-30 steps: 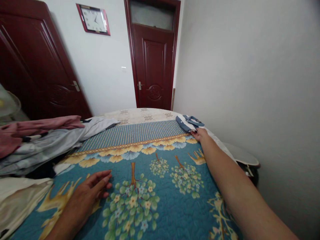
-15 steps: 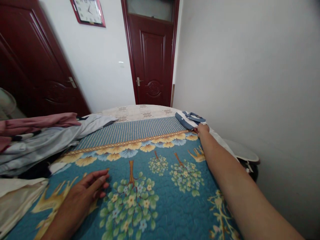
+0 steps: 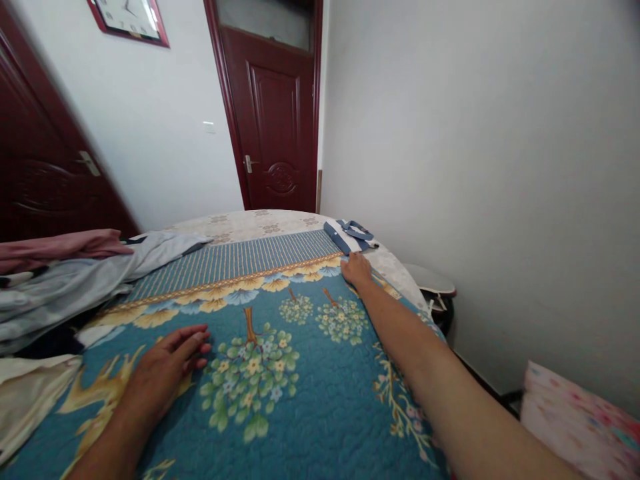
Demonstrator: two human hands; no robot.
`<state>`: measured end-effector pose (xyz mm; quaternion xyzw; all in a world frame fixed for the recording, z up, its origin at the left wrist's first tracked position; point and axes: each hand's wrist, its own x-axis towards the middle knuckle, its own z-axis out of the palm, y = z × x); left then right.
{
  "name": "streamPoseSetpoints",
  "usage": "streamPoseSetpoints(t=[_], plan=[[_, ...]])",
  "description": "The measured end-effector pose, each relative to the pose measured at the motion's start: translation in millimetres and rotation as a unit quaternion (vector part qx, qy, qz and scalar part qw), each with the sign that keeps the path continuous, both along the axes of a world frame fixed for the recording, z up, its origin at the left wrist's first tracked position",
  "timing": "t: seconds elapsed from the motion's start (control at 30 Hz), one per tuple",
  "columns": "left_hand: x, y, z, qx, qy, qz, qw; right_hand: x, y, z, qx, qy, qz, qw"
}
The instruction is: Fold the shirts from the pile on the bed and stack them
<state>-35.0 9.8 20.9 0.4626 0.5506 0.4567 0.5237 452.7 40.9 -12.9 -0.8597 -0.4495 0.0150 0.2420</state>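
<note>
My right hand (image 3: 357, 268) reaches far out over the bedspread, at the near edge of a folded blue-and-white striped shirt (image 3: 340, 236). Its knuckles face me and its fingertips are hidden, so whether it grips the cloth does not show. The shirt lies flat with its blue collar on top. My left hand (image 3: 167, 363) hovers low over the teal patterned bedspread (image 3: 300, 400), or rests on it. Its fingers are loosely bent, the thumb apart, with nothing in them.
At the left lies a heap of clothes: a pink garment (image 3: 65, 248), a grey one (image 3: 90, 287) and a cream one (image 3: 35, 393). A round-topped stool (image 3: 433, 279) stands beside the bed's right edge, along the wall. Pink floral fabric (image 3: 575, 413) shows at lower right.
My view has turned to the right. My right hand has drawn back from the shirt's right corner to its near edge. The shirt lies in the same spot; my left hand hardly moved.
</note>
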Motion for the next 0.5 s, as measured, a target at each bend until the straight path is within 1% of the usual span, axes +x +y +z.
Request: streamPoseSetpoints(t=[0.07, 0.13, 0.27, 0.37, 0.43, 0.5], plan=[[-2, 2, -3.1, 0.000, -0.012, -0.025, 1.000, -12, -14, 0, -0.021, -0.015, 0.017, 1.000], [-4, 4, -7.5, 0.008, -0.022, -0.037, 0.999, -21, -27, 0, -0.049, -0.035, 0.029, 0.998], [-9, 9, -13.7, 0.027, -0.057, -0.022, 0.998, -33, -46, 2, -0.086, -0.053, 0.049, 0.994], [-18, 9, -10.6, 0.064, -0.078, 0.040, 0.994, -38, -58, -3, -0.105, -0.063, 0.051, 0.991], [-30, 10, -4.7, 0.090, -0.086, 0.112, 0.986, -37, -63, -10, -0.115, -0.081, 0.043, 0.989], [-46, 12, 2.5, 0.126, -0.107, 0.186, 0.969, -32, -63, -20, -0.122, -0.099, 0.037, 0.987]])
